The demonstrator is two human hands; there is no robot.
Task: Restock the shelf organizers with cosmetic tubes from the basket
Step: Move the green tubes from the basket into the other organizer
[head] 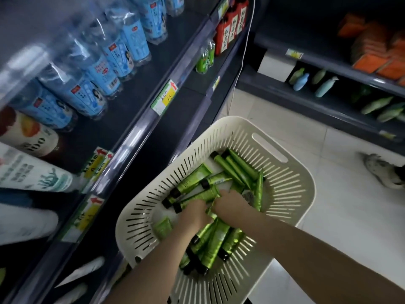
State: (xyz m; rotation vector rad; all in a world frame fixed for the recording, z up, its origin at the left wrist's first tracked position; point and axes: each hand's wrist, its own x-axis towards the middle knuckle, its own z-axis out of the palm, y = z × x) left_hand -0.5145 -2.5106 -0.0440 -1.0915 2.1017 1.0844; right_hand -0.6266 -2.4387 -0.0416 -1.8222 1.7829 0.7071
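Head view: both hands inside the cream basket (304, 185) of green cosmetic tubes (192, 180).
Left hand (194, 212) and right hand (230, 202) rest on the piled tubes, fingers curled down; actual grip cannot be told. Basket sits beside the shelf (140, 126).

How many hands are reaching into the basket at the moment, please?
2. The left hand and the right hand are side by side among the green tubes in the middle of the basket. Whether either has a grip on a tube is unclear.
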